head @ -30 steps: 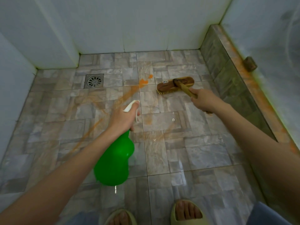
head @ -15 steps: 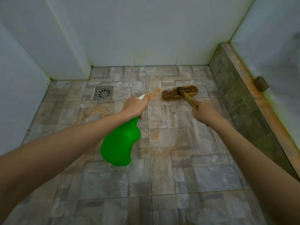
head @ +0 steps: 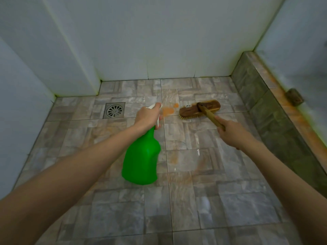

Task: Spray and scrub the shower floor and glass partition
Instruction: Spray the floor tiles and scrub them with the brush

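My left hand grips the white trigger head of a green spray bottle, which hangs tilted over the grey tiled shower floor. Its nozzle points at an orange stain just ahead. My right hand grips the wooden handle of a brown scrub brush. The brush head lies bristles-down on the tiles right of the stain. The glass partition rises at the right, above a tiled curb streaked with orange grime.
A square metal drain sits in the floor at the back left. White walls close the back and left side. A small brown fitting sits at the base of the glass. Faint orange smears cross the middle tiles.
The view has tilted up and my feet have left the frame. Both hands have reached farther toward the back wall, the bottle's nozzle now close to the orange stain beside the brush.
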Available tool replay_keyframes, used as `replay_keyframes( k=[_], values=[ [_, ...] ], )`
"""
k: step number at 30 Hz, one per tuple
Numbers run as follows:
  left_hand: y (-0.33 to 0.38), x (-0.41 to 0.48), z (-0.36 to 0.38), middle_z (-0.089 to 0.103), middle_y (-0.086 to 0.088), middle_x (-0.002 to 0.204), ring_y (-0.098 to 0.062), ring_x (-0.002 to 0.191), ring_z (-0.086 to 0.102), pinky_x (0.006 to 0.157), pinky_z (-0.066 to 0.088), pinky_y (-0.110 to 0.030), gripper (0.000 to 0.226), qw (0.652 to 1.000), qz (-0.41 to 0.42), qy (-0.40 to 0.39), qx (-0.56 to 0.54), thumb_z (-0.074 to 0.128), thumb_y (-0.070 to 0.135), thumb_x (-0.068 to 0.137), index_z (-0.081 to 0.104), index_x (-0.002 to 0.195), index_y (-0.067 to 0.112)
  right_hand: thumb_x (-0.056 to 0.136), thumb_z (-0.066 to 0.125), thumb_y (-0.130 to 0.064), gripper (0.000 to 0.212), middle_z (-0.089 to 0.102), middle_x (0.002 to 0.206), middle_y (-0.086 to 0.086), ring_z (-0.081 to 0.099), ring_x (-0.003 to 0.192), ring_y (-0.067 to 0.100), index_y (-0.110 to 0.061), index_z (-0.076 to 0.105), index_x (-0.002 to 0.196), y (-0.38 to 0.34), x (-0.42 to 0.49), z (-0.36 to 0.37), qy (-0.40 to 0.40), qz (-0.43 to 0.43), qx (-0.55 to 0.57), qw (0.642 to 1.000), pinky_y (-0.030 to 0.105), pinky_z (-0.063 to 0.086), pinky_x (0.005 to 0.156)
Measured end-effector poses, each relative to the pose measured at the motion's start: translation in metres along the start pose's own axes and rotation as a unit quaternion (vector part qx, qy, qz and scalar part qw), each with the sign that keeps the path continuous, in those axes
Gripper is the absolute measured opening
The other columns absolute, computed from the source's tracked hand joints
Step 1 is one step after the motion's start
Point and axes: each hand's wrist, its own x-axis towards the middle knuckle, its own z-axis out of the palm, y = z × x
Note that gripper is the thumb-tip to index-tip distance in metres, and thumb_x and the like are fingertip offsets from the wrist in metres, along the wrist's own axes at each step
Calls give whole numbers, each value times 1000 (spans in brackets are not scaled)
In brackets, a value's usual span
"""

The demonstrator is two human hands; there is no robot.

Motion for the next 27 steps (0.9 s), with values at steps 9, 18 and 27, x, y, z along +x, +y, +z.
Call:
replay_keyframes(
  k=[9,18,27],
  values=[
    [6,18,-3,76,-9,76,-27,57,68,62,52,-29,50,999,38,-33,-4,48,47,99,72,76,10,101,39,-27,52,53,79,6,46,59,17,-29,25,151,3,3,9,24,5,-12,1000,30,36,53],
    [7,24,0,76,-3,79,-16,43,61,49,46,-21,48,998,33,-48,-18,49,47,100,72,85,8,101,38,-26,52,49,66,-1,48,58,15,-30,23,151,2,5,10,27,0,-15,1000,31,36,49],
    [6,22,-3,67,-10,60,-14,39,58,60,45,-26,57,999,38,-21,-20,48,53,99,70,72,7,101,37,-27,52,50,71,1,48,59,14,-33,22,151,3,9,12,17,6,-6,1000,30,38,53]
  ],
)
